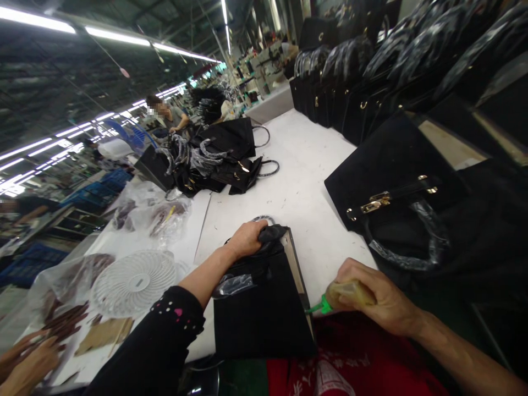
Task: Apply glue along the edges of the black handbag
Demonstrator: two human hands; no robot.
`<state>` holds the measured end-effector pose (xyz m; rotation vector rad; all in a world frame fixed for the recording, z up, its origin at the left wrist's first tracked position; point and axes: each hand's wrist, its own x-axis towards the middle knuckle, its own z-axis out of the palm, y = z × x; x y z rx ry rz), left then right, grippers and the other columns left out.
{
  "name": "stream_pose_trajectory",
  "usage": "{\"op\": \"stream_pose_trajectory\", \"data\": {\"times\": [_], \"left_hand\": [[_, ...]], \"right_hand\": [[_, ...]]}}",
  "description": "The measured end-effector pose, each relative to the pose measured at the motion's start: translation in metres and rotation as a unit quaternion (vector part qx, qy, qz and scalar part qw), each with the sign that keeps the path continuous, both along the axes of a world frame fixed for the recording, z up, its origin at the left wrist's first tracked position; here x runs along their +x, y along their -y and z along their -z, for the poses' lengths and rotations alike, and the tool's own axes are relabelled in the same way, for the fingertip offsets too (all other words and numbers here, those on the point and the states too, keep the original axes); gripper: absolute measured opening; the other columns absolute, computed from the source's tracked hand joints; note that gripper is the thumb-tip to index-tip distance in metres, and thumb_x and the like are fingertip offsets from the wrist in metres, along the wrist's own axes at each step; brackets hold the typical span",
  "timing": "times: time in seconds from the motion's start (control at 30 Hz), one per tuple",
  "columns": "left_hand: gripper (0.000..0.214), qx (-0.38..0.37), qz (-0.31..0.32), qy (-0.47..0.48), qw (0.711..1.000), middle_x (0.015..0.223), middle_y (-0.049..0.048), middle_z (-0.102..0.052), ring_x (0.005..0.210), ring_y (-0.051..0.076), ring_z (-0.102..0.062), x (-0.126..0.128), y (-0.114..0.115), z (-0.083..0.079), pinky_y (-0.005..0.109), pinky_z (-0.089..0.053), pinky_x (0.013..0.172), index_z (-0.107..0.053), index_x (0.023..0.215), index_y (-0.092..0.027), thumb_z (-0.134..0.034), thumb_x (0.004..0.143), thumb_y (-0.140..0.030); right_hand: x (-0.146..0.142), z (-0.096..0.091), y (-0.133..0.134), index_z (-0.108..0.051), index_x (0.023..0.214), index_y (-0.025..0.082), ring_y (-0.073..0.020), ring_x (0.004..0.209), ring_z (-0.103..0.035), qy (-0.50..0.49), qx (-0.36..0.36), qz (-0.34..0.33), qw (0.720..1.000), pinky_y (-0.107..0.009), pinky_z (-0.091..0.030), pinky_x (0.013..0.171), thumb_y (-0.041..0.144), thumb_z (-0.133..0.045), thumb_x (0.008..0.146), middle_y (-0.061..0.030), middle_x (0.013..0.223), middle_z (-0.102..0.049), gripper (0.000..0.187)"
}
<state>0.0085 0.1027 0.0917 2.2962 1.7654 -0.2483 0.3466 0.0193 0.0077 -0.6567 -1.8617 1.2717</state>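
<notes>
A black handbag (259, 313) lies on the white table in front of me, one of its handles wrapped in clear plastic. My left hand (246, 240) grips the bag's upper part, its fingers folded over the black material. In my right hand (371, 291) is a yellowish squeeze bottle (352, 292) with a green nozzle (324, 304). The nozzle's tip is at the bag's right edge, where a pale strip of lining or board (293, 258) shows. Whether any liquid comes out is too small to tell.
Black handbags (223, 159) are piled at the table's far left, and rows of them (330, 93) stand at the right. A larger black bag (396, 176) lies near my right arm. At left are a white fan (134, 280), plastic bags and a co-worker's hands (35, 355).
</notes>
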Motion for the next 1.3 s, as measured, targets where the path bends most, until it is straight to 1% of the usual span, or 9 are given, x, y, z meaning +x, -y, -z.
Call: {"op": "stream_pose_trajectory", "data": {"times": [0.13, 0.4, 0.47, 0.63, 0.73, 0.8, 0.93, 1.1, 1.3], "left_hand": [[0.009, 0.003, -0.001, 0.002, 1.000, 0.080, 0.0046, -0.070, 0.079, 0.025, -0.068, -0.002, 0.001, 0.001, 0.029, -0.042, 0.067, -0.062, 0.091, -0.022, -0.057, 0.084, -0.019], [0.008, 0.005, -0.008, 0.003, 1.000, 0.081, 0.0039, -0.071, 0.082, 0.025, -0.070, 0.000, 0.002, -0.002, 0.029, -0.044, 0.070, -0.061, 0.089, -0.023, -0.058, 0.084, -0.018], [0.008, 0.006, -0.010, 0.002, 1.000, 0.081, 0.0040, -0.071, 0.083, 0.025, -0.070, 0.000, 0.002, -0.002, 0.029, -0.044, 0.069, -0.061, 0.089, -0.023, -0.058, 0.083, -0.018], [0.009, 0.006, -0.015, 0.004, 1.000, 0.082, 0.0041, -0.071, 0.082, 0.025, -0.069, -0.002, 0.002, -0.003, 0.030, -0.044, 0.069, -0.061, 0.090, -0.023, -0.057, 0.083, -0.019], [0.009, 0.008, -0.016, 0.006, 1.000, 0.082, 0.0047, -0.071, 0.082, 0.026, -0.069, -0.003, 0.003, -0.002, 0.030, -0.043, 0.070, -0.060, 0.090, -0.022, -0.057, 0.083, -0.018], [0.011, 0.007, -0.015, 0.008, 1.000, 0.082, 0.0046, -0.071, 0.082, 0.025, -0.069, -0.004, 0.004, -0.002, 0.030, -0.044, 0.070, -0.061, 0.090, -0.022, -0.057, 0.082, -0.017], [0.013, 0.006, -0.015, 0.011, 1.000, 0.081, 0.0033, -0.071, 0.079, 0.024, -0.068, -0.006, 0.004, -0.003, 0.029, -0.044, 0.069, -0.061, 0.091, -0.022, -0.057, 0.081, -0.016], [0.015, 0.010, -0.016, 0.015, 1.000, 0.085, 0.0032, -0.073, 0.082, 0.024, -0.069, -0.008, 0.004, -0.003, 0.029, -0.046, 0.072, -0.063, 0.094, -0.023, -0.057, 0.081, -0.017], [0.016, 0.009, -0.017, 0.017, 1.000, 0.087, 0.0029, -0.073, 0.082, 0.023, -0.069, -0.009, 0.004, -0.003, 0.029, -0.045, 0.072, -0.062, 0.094, -0.023, -0.057, 0.082, -0.016]], "right_hand": [[0.001, 0.002, 0.002, -0.059, 0.093, 0.023, -0.0159, 0.081, -0.058, 0.002, -0.023, 0.044, 0.999, -0.031, -0.045, 0.072, 0.031, -0.058, 0.101, -0.0013, 0.091, -0.058, 0.011], [-0.001, -0.001, 0.000, -0.060, 0.091, 0.023, -0.0155, 0.080, -0.057, 0.012, -0.052, 0.053, 0.997, -0.030, -0.044, 0.072, 0.035, -0.058, 0.101, -0.0005, 0.089, -0.057, 0.016], [-0.001, -0.001, 0.001, -0.060, 0.089, 0.023, -0.0151, 0.078, -0.057, 0.012, -0.052, 0.027, 0.998, -0.029, -0.045, 0.070, 0.035, -0.062, 0.099, 0.0001, 0.087, -0.058, 0.016], [0.000, 0.002, 0.006, -0.059, 0.093, 0.023, -0.0147, 0.078, -0.057, -0.011, -0.032, 0.030, 0.999, -0.029, -0.045, 0.071, 0.028, -0.061, 0.099, -0.0001, 0.089, -0.057, 0.009], [0.003, 0.005, 0.011, -0.059, 0.094, 0.023, -0.0149, 0.078, -0.058, -0.006, -0.023, -0.003, 1.000, -0.029, -0.046, 0.070, 0.025, -0.063, 0.097, -0.0004, 0.090, -0.059, 0.005], [0.004, 0.007, 0.013, -0.059, 0.097, 0.024, -0.0158, 0.079, -0.060, -0.015, -0.002, -0.014, 1.000, -0.029, -0.049, 0.070, 0.023, -0.065, 0.096, -0.0011, 0.091, -0.061, 0.006], [0.006, 0.009, 0.015, -0.059, 0.105, 0.025, -0.0174, 0.085, -0.064, -0.039, 0.048, 0.022, 0.998, -0.030, -0.052, 0.073, 0.016, -0.064, 0.096, -0.0033, 0.097, -0.063, 0.014], [0.007, 0.008, 0.013, -0.060, 0.103, 0.026, -0.0171, 0.079, -0.065, -0.036, 0.048, -0.010, 0.998, -0.030, -0.054, 0.070, 0.019, -0.066, 0.094, -0.0025, 0.094, -0.064, 0.012], [0.009, 0.008, 0.012, -0.061, 0.103, 0.026, -0.0177, 0.081, -0.066, -0.039, 0.056, 0.019, 0.997, -0.030, -0.054, 0.070, 0.016, -0.066, 0.094, -0.0032, 0.094, -0.064, 0.014]]}}
